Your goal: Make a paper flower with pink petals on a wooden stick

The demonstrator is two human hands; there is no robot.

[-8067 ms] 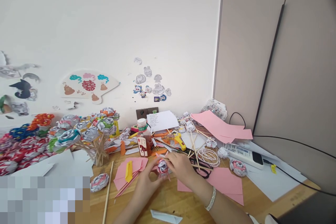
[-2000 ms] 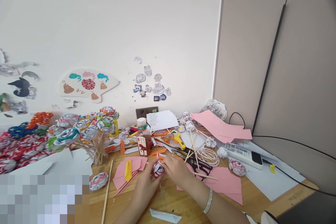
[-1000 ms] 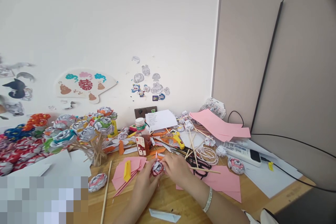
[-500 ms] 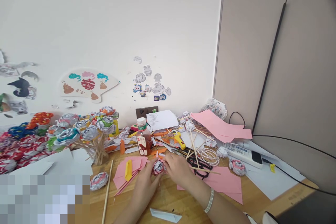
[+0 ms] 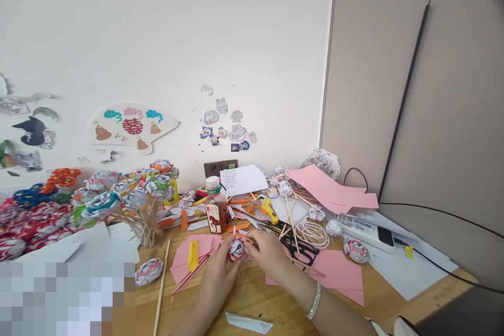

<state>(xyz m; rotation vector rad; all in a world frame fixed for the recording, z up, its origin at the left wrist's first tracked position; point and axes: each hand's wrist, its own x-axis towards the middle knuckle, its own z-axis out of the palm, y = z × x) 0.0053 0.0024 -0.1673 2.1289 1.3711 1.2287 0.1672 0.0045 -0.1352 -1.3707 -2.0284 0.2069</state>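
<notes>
Low over the table, my left hand (image 5: 219, 272) is closed around a pink and white folded-paper flower (image 5: 237, 248), its fingers on the flower's left side. My right hand (image 5: 270, 256) pinches a thin wooden stick (image 5: 309, 268) at the flower's right edge. The stick runs back behind the wrist, and its far part is blurred. Just where its tip meets the paper is hidden by my fingers. Pink paper sheets (image 5: 183, 260) with a yellow folded strip (image 5: 192, 255) on top lie left of my left hand. A pale blue folded strip (image 5: 249, 323) lies nearer to me.
Behind my hands stand a drink bottle (image 5: 214, 210) and a yellow glue gun (image 5: 269, 211). Black scissors (image 5: 297, 252) and bead strings (image 5: 315, 234) lie to the right, near a power strip (image 5: 366, 232). Many paper flowers (image 5: 102, 202) crowd the left; a long stick (image 5: 161, 289) lies in front.
The stick in my right hand has swung, its far end now lower and nearer to me. The flower has turned and shifted slightly in my left hand.
</notes>
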